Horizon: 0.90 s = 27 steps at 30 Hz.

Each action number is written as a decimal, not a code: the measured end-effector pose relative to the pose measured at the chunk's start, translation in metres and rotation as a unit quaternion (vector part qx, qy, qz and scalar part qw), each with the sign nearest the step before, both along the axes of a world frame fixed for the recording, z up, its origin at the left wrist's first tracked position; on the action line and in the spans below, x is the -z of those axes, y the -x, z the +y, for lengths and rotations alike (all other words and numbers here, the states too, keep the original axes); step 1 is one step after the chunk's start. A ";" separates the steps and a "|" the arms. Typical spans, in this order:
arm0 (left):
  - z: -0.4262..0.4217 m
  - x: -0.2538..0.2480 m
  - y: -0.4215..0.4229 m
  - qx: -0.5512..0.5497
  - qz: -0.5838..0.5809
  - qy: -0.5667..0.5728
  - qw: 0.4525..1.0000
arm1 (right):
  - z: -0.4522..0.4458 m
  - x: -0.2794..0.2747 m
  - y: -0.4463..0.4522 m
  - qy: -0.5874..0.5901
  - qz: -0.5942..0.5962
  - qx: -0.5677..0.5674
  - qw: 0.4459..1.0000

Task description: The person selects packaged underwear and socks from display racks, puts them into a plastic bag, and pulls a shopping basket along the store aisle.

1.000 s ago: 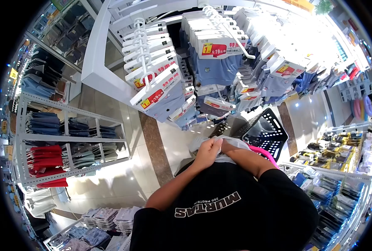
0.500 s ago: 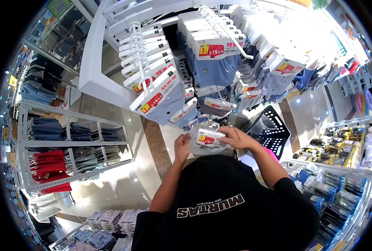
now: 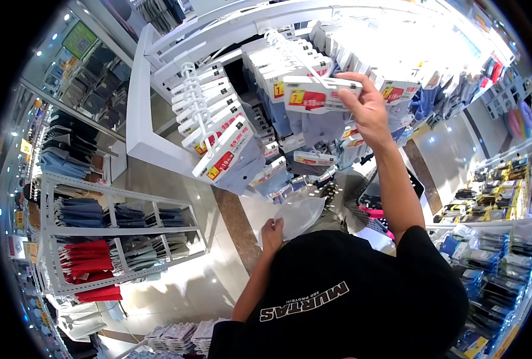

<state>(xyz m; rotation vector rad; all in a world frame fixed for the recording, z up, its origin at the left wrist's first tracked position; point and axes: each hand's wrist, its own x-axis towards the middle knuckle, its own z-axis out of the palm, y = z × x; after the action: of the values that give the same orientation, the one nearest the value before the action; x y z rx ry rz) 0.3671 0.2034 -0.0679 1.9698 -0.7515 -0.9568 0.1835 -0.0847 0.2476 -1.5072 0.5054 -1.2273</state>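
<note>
My right hand (image 3: 367,113) is raised to the rack and pinches the right end of a white header card (image 3: 306,100) with a red and yellow price print. Grey-blue cloth (image 3: 322,127) hangs beneath this card. The card is at the front of a white wire hook (image 3: 313,70); whether it is threaded on the hook, I cannot tell. Low in front of my body, my left hand (image 3: 272,235) has its fingers closed on a clear plastic bag (image 3: 300,216), which spreads out to the right of it.
Beside the working hook, another hook (image 3: 201,113) carries several carded garments (image 3: 233,149). A white rack frame (image 3: 143,134) borders them on the left. A black basket (image 3: 370,197) stands below my right arm. Shelves of folded clothes (image 3: 86,263) are at the left, packaged goods (image 3: 481,281) at the right.
My right hand has gone up from in front of my chest to the rack hook, with the carded garment in it. My left hand stays low with the plastic bag. The view has shifted slightly.
</note>
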 end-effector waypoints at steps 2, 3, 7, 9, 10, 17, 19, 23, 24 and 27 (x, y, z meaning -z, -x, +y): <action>0.005 -0.006 -0.001 0.004 0.002 -0.016 1.000 | -0.007 -0.005 -0.014 0.019 0.027 -0.010 0.999; 0.008 -0.003 -0.003 0.009 -0.002 -0.027 1.000 | -0.013 -0.004 -0.019 0.008 0.035 -0.013 0.999; 0.020 0.007 -0.002 0.012 -0.033 0.004 0.999 | -0.028 0.013 -0.040 0.023 0.046 0.035 0.998; 0.023 -0.012 0.003 0.021 -0.068 0.033 0.997 | -0.023 0.017 -0.045 0.023 0.049 0.094 0.994; 0.024 -0.012 0.004 0.030 -0.067 0.029 0.997 | -0.020 0.022 -0.045 0.043 0.050 0.126 0.990; 0.024 0.020 0.019 0.058 0.006 0.037 0.998 | 0.052 0.042 -0.011 0.174 0.177 0.258 0.934; 0.017 0.034 0.023 0.084 0.039 0.047 0.995 | 0.076 0.061 0.010 0.126 0.192 0.242 0.943; -0.009 0.031 0.038 0.181 0.080 0.069 0.978 | 0.107 0.109 0.064 -0.011 0.316 0.133 0.939; -0.020 0.024 0.041 0.207 0.090 0.074 0.971 | 0.112 0.123 0.079 -0.024 0.352 0.116 0.928; -0.058 -0.008 0.062 0.251 0.067 0.040 0.965 | 0.117 0.189 0.146 -0.061 0.438 0.109 0.890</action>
<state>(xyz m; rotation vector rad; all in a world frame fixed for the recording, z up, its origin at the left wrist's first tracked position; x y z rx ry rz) 0.3054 0.1458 -0.0603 1.6514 -1.2223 -1.3155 0.0375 0.0328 0.0589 -1.8840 1.3477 -0.5852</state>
